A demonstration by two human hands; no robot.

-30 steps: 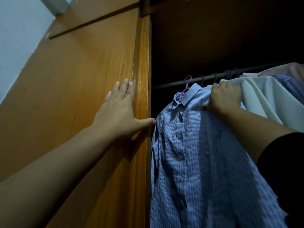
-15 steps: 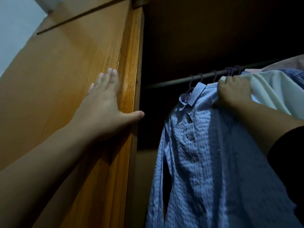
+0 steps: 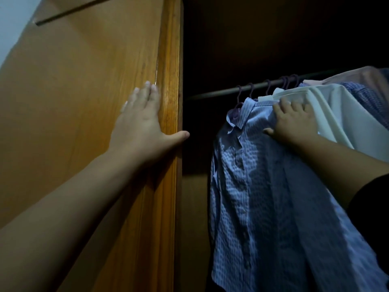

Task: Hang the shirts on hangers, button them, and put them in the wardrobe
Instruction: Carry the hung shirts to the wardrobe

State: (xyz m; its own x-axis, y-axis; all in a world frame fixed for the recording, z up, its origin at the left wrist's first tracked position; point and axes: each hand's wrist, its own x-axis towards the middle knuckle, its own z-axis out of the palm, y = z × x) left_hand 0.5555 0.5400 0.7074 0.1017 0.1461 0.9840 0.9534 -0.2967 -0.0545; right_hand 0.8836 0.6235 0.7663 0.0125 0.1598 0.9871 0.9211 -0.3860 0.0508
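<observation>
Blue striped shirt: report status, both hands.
Left hand flat on wardrobe door. Right hand grips blue striped shirt, hung on rail. Nothing blocking.

Two hands are up: the left hand flat against the one wooden wardrobe door, the right hand on the clothes. One rail runs across the dark inside. I count five purple hanger hooks over it, at and, though the last ones crowd together and there may be another. At least four shirts hang there: one light blue striped shirt in front, one white shirt behind it, one blue checked shirt, and one pinkish shirt at the back. One dark sleeve shows at the right edge.
</observation>
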